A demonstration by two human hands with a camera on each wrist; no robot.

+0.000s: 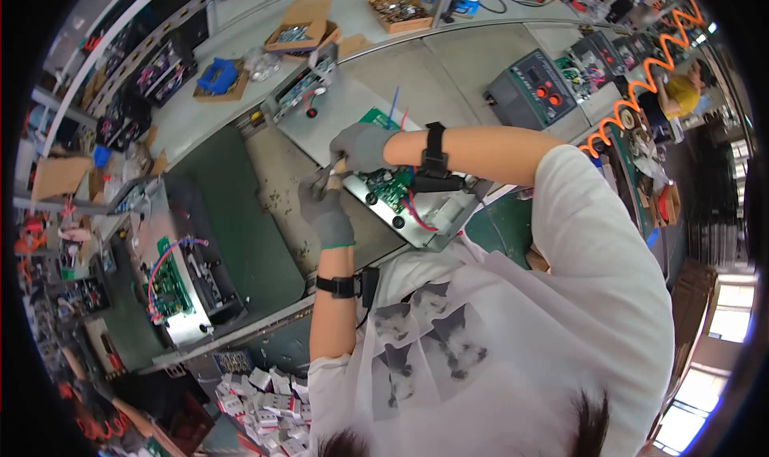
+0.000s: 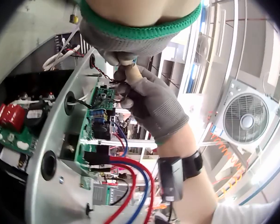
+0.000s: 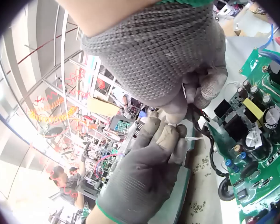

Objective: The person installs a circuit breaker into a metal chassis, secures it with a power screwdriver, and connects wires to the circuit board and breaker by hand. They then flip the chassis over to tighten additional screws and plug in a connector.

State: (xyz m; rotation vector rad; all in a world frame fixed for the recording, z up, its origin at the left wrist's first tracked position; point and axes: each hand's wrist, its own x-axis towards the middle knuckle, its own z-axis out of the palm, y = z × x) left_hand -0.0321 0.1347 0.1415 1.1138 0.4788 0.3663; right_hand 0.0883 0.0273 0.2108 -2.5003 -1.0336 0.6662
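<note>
In the head view my gloved left hand (image 1: 326, 213) and gloved right hand (image 1: 362, 147) meet at the left edge of a metal chassis (image 1: 416, 231) with a green circuit board (image 1: 391, 191). A dark twisted cable (image 3: 207, 135) runs beside the board (image 3: 256, 154) up to the fingers of my right hand (image 3: 163, 56), which pinch it. The curled fingertips of my left hand (image 3: 144, 179) pinch at the same spot, touching the right fingers. In the left wrist view the twisted wire (image 2: 101, 73) comes through a black grommet (image 2: 92, 61). The fingers hide its end.
Another open chassis (image 1: 188, 317) with a board stands at the left. Behind are a grey control box (image 1: 530, 88) with red knobs, cardboard trays of small parts (image 1: 398, 10) and a blue part (image 1: 218, 76). An orange coiled hose (image 1: 633, 104) hangs at the right.
</note>
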